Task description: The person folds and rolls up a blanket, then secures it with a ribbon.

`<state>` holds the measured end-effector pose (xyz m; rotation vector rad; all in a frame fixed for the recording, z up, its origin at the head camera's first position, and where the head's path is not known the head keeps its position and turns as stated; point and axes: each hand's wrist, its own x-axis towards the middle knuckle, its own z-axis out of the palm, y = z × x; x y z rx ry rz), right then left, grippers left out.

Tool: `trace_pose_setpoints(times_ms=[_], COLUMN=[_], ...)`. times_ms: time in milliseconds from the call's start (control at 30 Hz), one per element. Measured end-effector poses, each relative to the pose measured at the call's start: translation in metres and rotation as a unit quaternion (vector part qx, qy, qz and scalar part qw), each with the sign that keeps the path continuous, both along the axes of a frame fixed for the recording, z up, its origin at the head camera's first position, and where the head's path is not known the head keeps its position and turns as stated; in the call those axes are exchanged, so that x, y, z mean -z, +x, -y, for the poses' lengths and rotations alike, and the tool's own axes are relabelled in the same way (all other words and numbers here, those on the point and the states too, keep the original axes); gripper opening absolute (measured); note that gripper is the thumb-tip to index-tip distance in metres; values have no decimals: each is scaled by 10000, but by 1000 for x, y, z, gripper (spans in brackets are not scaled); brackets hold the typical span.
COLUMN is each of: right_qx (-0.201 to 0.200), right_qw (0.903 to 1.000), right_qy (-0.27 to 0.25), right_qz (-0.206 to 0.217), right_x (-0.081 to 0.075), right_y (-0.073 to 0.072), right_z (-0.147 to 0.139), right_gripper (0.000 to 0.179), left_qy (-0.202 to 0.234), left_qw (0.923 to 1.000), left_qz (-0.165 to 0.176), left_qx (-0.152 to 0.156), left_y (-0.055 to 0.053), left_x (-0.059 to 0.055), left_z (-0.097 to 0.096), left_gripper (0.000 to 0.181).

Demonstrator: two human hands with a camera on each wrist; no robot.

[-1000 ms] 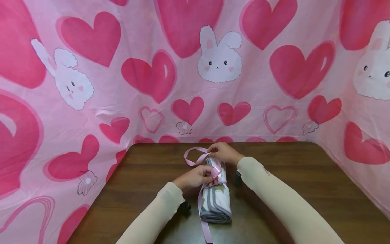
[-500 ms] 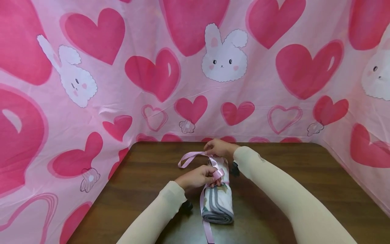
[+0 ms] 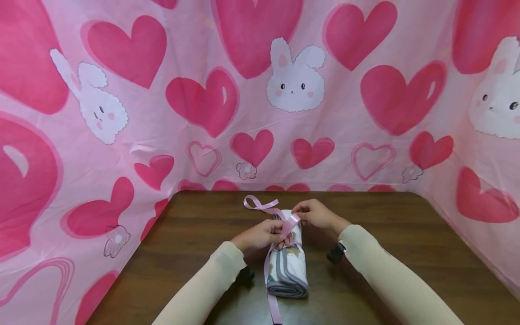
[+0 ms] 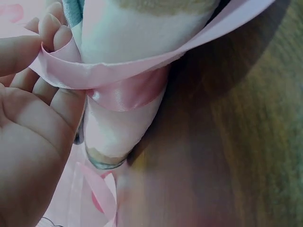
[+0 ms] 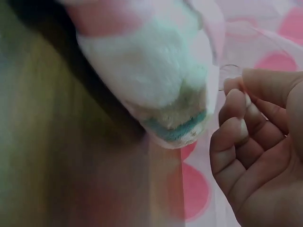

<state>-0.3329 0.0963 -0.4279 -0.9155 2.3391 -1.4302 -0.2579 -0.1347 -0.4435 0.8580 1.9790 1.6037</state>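
A rolled fleece blanket [image 3: 298,266], white with brown-green patches and grey edging, lies lengthwise on the table. Pink satin ribbon [image 4: 135,92] wraps its middle, best seen in the left wrist view. My left hand [image 3: 257,235] is over the roll's left side, pinching a folded loop of the ribbon [image 3: 290,225] between thumb and fingers. At the upper right of that loop, my right hand [image 3: 318,214] pinches the ribbon with thumb and index fingertip. In the right wrist view its other fingers [image 5: 229,137] are curled beside the roll's far end.
One ribbon tail [image 3: 274,309] runs from under the roll toward the table's near edge. Another curls in a loose loop [image 3: 253,202] past the roll's far end. Brown wooden table [image 3: 386,239] surrounds the roll; a pink heart-and-rabbit cloth [image 3: 345,113] hangs behind and beside it.
My right hand let go of the far ribbon length and moved right and nearer, to the loop's edge. The far ribbon now lies curled. My left hand keeps its pinch.
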Motion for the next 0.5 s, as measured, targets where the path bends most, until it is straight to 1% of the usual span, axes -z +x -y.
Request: trace_pose_setpoints(times_ms=[100,167,300,367,433,500], right_qx=[189,345,759,942,1092,1150], right_qw=[9982,9956,9854,9796,9746,9712], right_qy=[-548,-861,-1507,-1755,-1926,-2044], right_qz=[183,167,221,254,351,423], right_x=[1,3,0,-1,-1,-2], right_y=[8,10,18,22,25,28], right_z=[-7,-11,-16,-18,-18,-16], right_gripper=[15,16,20,20,22,25], left_qy=[56,85,341,437,486,505], left_qw=[9999,9999,9993,9989,9987,9982], left_qz=[93,68,121,139,125,126], left_qx=[-51,-76,28,25,-97,-302], left_y=[-1,-2,-3,-2,2,7], left_x=[-1,1,5,7,7,7], left_z=[1,1,-1,-2,-1,-1], left_gripper=[16,15,15,15,15,14])
